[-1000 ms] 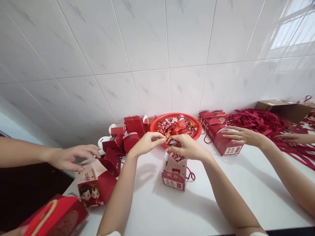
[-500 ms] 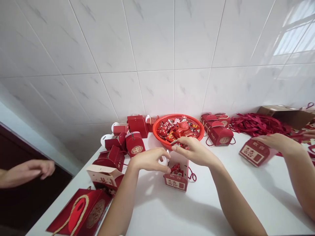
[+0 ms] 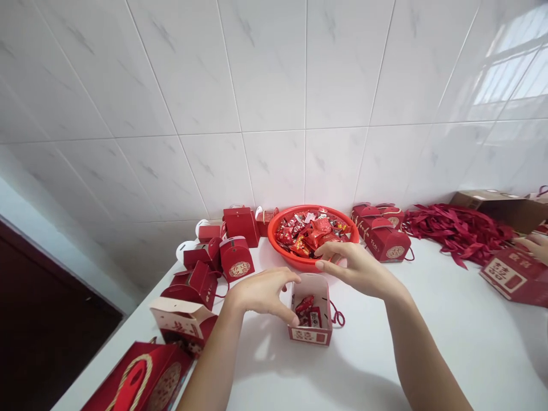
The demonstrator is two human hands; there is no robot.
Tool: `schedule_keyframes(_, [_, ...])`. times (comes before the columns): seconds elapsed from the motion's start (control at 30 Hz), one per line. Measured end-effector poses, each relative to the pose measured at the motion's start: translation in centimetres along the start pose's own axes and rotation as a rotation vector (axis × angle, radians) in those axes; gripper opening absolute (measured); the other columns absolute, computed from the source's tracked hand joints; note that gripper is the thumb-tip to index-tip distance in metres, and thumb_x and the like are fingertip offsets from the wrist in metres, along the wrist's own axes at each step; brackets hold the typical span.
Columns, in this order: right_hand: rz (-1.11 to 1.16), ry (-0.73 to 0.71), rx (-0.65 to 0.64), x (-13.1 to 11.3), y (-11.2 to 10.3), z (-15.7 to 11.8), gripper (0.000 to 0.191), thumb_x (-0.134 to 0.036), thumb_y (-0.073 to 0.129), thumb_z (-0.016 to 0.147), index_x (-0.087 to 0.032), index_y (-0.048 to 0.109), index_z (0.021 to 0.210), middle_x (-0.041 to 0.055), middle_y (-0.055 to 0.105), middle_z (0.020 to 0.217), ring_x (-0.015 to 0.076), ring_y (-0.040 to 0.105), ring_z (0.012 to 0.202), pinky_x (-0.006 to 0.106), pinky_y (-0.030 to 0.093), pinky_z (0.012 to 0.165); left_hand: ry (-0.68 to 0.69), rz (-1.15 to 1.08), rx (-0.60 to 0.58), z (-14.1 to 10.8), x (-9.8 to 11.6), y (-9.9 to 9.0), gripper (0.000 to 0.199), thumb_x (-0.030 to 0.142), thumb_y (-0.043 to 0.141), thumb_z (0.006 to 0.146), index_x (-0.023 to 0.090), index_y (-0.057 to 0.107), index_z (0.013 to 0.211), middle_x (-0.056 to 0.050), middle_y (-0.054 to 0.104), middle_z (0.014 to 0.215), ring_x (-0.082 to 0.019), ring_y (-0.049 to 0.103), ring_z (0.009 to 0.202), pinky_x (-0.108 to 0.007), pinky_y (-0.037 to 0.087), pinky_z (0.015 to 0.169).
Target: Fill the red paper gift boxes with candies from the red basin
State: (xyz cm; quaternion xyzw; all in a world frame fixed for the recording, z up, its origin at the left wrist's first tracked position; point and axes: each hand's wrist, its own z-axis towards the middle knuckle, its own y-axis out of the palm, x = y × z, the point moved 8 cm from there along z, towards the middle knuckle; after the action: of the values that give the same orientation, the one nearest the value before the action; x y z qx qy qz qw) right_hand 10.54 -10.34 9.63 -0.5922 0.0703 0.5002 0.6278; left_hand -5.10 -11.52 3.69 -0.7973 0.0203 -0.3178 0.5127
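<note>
On the white table (image 3: 342,374), away from its left edge, stood an open red-and-white card box (image 3: 310,338) with a few red-wrapped sweets (image 3: 305,305) inside and a dark red cord loop (image 3: 338,317) at its side. The person's left hand (image 3: 259,294) arched over its left wall, thumb and fingers widely apart, the thumb at the front corner; whether it pressed there, I could not tell. The right hand (image 3: 359,271) hung between this box and the round red plastic basket (image 3: 299,264) full of wrapped sweets, its thumb and forefinger leaving a narrow gap, where I saw nothing held. In my judgement, the left hand did best to steady the card lightly, without bending the wall, and the right hand to stay clear of the upright flap. Along the table's left edge were red card boxes (image 3: 237,260) and a red bag with rope handle (image 3: 158,377). Toward the right end lay dark red ribbons (image 3: 458,228), near a co-worker's hand (image 3: 537,246). Behind the back edge rose a pale, marbled tile wall (image 3: 274,165), reflecting a window.
</note>
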Motion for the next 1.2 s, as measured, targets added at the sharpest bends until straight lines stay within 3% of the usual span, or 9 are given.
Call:
schedule_keyframes(0.2, [-0.017,0.031,-0.074,1.1,0.3,-1.0,0.025,-0.040,0.057,0.093,-0.019,0.069,0.088,0.0042,0.070,0.084,0.0174,0.062,0.074,0.028,0.046,0.064,0.080,-0.034,0.037,0.2,0.8,-0.3,0.070,0.052,0.078,0.067,0.026,0.061,0.130,-0.006,0.061,0.124,-0.028,0.058,0.112,-0.031,0.045,0.089])
schedule_keyframes(0.37, [0.080,0.065,-0.120,3.1,3.0,-2.7,0.019,-0.036,0.064,0.088,-0.020,0.063,0.099,0.0015,0.067,0.081,0.0174,0.061,0.073,0.028,0.047,0.065,0.119,-0.102,0.015,0.7,1.8,0.1,0.074,0.048,0.079,0.067,0.027,0.057,0.134,-0.006,0.054,0.124,-0.025,0.059,0.101,-0.032,0.048,0.082])
schedule_keyframes(0.57, [0.332,0.000,-0.158,4.3,6.2,-4.5,0.033,-0.049,0.062,0.090,-0.020,0.064,0.107,0.0049,0.070,0.096,0.0187,0.063,0.085,0.031,0.051,0.078,0.206,-0.095,-0.013,1.6,3.8,1.2,0.037,0.042,0.061,0.087,0.024,0.064,0.120,-0.008,0.058,0.119,-0.024,0.060,0.099,-0.032,0.048,0.078])
schedule_keyframes(0.67, [0.297,-0.030,-0.164,4.9,6.5,-5.0,0.051,-0.058,0.077,0.075,-0.021,0.067,0.109,0.0063,0.070,0.104,0.0217,0.062,0.091,0.032,0.050,0.081,0.247,-0.059,-0.018,1.9,4.3,1.5,0.035,0.035,0.058,0.088,0.022,0.062,0.121,-0.010,0.060,0.124,-0.026,0.058,0.109,-0.033,0.047,0.086])
schedule_keyframes(0.73, [0.268,-0.029,-0.142,5.6,6.6,-5.0,0.050,-0.056,0.080,0.071,-0.021,0.069,0.105,0.0059,0.071,0.102,0.0218,0.062,0.089,0.032,0.049,0.080,0.271,-0.067,-0.009,1.9,4.6,1.3,0.036,0.035,0.056,0.090,0.021,0.061,0.123,-0.010,0.063,0.124,-0.026,0.059,0.110,-0.033,0.046,0.088])
schedule_keyframes(0.83, [0.308,-0.005,-0.062,6.7,6.7,-4.7,0.032,-0.049,0.072,0.082,-0.020,0.070,0.095,0.0052,0.072,0.094,0.0203,0.063,0.084,0.032,0.049,0.079,0.286,-0.102,-0.019,1.7,4.9,1.2,0.029,0.037,0.048,0.095,0.021,0.064,0.113,-0.007,0.069,0.112,-0.023,0.064,0.098,-0.029,0.046,0.079])
schedule_keyframes(1.0, [0.254,0.008,0.189,8.5,6.4,-4.6,0.027,-0.047,0.071,0.082,-0.021,0.065,0.084,0.0048,0.068,0.087,0.0223,0.062,0.083,0.035,0.049,0.079,0.147,-0.107,-0.027,1.7,3.7,1.2,0.039,0.048,0.055,0.090,0.022,0.057,0.120,-0.006,0.069,0.112,-0.024,0.065,0.096,-0.028,0.045,0.073])
schedule_keyframes(1.1, [0.251,0.017,0.267,9.5,6.4,-4.8,0.032,-0.050,0.074,0.078,-0.022,0.063,0.089,0.0051,0.067,0.091,0.0238,0.062,0.089,0.038,0.050,0.083,0.075,-0.074,0.003,2.1,2.7,1.3,0.045,0.041,0.065,0.081,0.022,0.057,0.121,-0.008,0.067,0.116,-0.027,0.064,0.098,-0.030,0.045,0.073])
schedule_keyframes(1.2, [0.295,0.055,0.268,10.5,6.7,-4.8,0.044,-0.053,0.074,0.076,-0.023,0.062,0.105,0.0074,0.067,0.110,0.0264,0.061,0.105,0.041,0.048,0.093,0.039,0.003,0.050,2.6,2.3,1.5,0.031,0.028,0.065,0.077,0.020,0.064,0.107,-0.007,0.069,0.106,-0.027,0.064,0.094,-0.029,0.044,0.070])
